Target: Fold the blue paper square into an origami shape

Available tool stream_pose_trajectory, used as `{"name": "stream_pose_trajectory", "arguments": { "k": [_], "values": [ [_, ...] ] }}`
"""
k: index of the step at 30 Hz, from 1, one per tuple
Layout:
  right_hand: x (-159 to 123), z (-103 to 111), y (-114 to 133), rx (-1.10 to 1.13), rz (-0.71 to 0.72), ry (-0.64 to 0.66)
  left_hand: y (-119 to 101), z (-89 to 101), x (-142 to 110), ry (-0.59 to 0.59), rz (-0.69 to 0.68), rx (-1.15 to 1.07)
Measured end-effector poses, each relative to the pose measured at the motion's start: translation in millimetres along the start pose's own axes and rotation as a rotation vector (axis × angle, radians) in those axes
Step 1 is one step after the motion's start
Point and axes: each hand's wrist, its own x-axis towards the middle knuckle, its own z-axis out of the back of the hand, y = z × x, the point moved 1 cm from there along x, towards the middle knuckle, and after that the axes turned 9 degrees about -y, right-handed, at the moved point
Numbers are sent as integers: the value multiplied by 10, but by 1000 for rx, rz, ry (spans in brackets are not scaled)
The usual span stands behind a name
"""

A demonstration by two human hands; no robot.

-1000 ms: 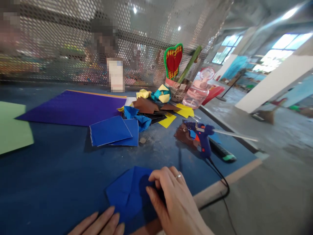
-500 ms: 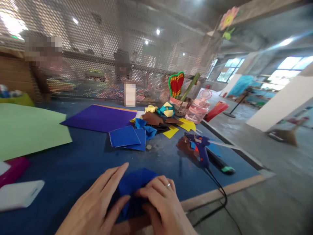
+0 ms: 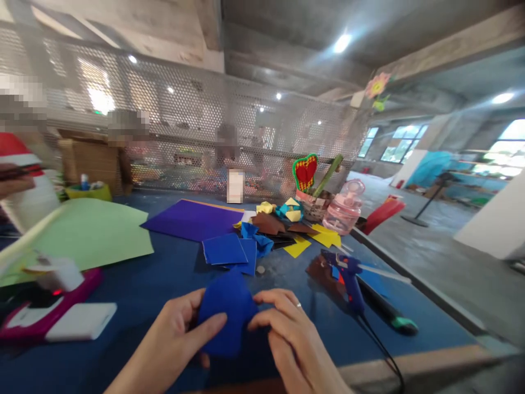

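A folded piece of blue paper (image 3: 229, 293) is held up just above the near part of the table. My left hand (image 3: 174, 336) grips its left side, thumb flat across the front and the other fingers mostly behind. At the right edge, the curled fingertips of my right hand (image 3: 289, 334) close on the paper; a ring shows on one finger. Just beyond my hands lie blue paper squares (image 3: 225, 249) and a crumpled blue paper piece (image 3: 262, 244). A dark blue glue gun (image 3: 350, 282) rests to the right of my right hand.
A black-and-green tool (image 3: 385, 309) lies by the glue gun's cord. Brown and yellow paper scraps, a pink bottle (image 3: 344, 210) and a basket (image 3: 314, 203) stand farther back. Purple paper (image 3: 192, 221), green paper (image 3: 102, 232) and a power strip (image 3: 88, 290) are leftward. Another person's hand shows far left.
The blue paper has been raised from low over the table and turned more upright. My left hand now grips its side. The view has tilted up and shifted left.
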Motion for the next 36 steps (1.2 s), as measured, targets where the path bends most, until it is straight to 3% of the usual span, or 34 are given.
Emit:
{"name": "stream_pose_trajectory", "arguments": {
  "k": [5, 8, 13, 19, 26, 36],
  "values": [
    [67, -80, -92, 260, -381, -47, 90, -110, 31, 12, 32, -112],
    [125, -99, -162, 478, -505, -8, 104, -141, 42, -3, 45, -139],
    [290, -7, -205, 502, -473, 59, 49, -200, 52, -64, 27, -165],
    [677, 107, -266, 414, -383, 87, -60, -229, 223, -49, -33, -178],
    [1125, 0, -435, 531, -311, 165, -237, -143, 556, -3, -64, -158],
    [1043, -146, -494, 729, -418, 102, -155, -80, 691, 58, -78, -121]
  ]
}}
